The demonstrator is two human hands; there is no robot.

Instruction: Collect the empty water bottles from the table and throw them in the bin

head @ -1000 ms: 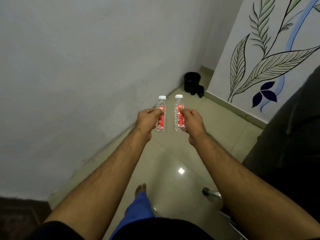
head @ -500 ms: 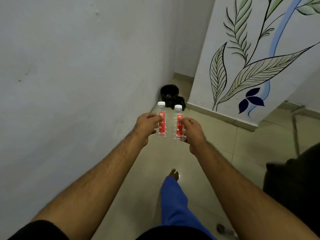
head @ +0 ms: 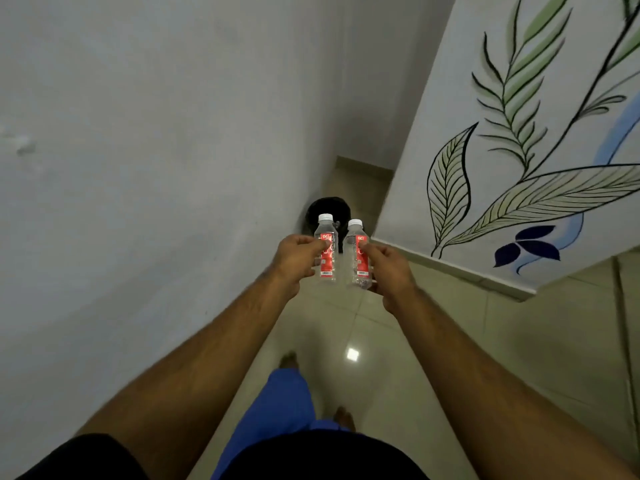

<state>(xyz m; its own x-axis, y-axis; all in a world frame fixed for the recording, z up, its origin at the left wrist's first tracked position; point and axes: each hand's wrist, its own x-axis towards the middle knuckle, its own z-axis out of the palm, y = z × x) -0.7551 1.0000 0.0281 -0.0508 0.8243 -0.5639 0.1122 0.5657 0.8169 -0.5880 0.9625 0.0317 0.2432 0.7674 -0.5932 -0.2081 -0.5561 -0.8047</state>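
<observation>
Clear plastic bottles, one per hand, both upright with caps up. I see left hand (head: 294,259) pinching the left bottle (head: 326,249), right hand (head: 388,268) pinching the right bottle (head: 358,254), side by side, not touching. Black bin (head: 317,207) sits on the floor straight ahead beyond them, in the corner; I judge the left hand marginally nearer.

Grey wall (head: 138,133), leaf mural (head: 519,168), glossy tiles (head: 450,341)
</observation>
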